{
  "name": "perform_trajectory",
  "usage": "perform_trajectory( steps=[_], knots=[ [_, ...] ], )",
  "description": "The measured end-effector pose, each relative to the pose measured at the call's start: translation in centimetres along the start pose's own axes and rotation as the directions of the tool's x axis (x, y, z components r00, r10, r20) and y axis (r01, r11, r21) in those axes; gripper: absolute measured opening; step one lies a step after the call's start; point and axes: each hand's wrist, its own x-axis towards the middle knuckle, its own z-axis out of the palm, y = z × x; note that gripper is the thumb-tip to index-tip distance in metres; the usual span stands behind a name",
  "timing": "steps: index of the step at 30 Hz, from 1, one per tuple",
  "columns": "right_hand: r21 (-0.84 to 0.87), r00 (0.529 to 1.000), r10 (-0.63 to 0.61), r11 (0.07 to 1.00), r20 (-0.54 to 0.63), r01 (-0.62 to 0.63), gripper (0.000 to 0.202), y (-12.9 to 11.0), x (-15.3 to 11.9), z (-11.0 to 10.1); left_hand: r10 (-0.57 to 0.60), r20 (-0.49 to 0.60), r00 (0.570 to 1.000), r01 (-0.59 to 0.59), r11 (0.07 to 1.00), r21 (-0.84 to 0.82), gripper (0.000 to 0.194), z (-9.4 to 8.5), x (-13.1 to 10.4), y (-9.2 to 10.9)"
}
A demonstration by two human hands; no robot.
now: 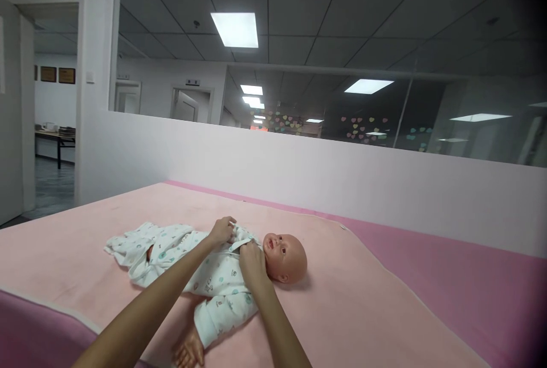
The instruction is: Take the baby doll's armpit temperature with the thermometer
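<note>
A baby doll (pixel 291 260) lies on its back with its head toward the right. It wears a white baby outfit (pixel 216 274) printed with small green and grey figures. My left hand (pixel 223 230) is closed on the cloth at the far side of the chest. At the neckline, close to the doll's chin, my right hand (pixel 253 265) pinches the outfit's edge. A flap of collar cloth (pixel 240 244) rises between the two hands. My fingertips are partly hidden. The doll's near arm reaches toward me, its bare hand (pixel 189 351) showing past the sleeve.
A pale pink blanket (pixel 354 311) lies under the doll, over a darker pink surface (pixel 478 271). Behind stands a low white wall (pixel 299 168) with a large window above it. An open doorway (pixel 55 129) is at the far left.
</note>
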Motion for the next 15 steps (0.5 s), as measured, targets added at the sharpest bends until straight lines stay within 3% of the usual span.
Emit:
perform_trajectory(
  steps=[3, 8, 15],
  knots=[
    [-0.021, 1.0, 0.009, 1.0, 0.009, -0.008, 0.032, 0.0, -0.1, 0.0, 0.065, -0.031, 0.997, -0.056, 0.97, 0.238, 0.038, 0.3, 1.3, 0.0],
    [-0.066, 0.999, -0.004, 0.998, -0.046, 0.001, 0.031, 0.1, -0.2, 0.7, 0.129, 0.071, 0.989, -0.147, 0.831, 0.537, 0.038, 2.5, 1.7, -0.2],
    [-0.073, 0.997, -0.044, 0.997, -0.056, 0.04, 0.028, 0.0, 0.0, 0.5, 0.084, 0.132, 0.988, -0.155, 0.656, 0.738, 0.029, 3.0, 2.8, -0.8]
  ],
)
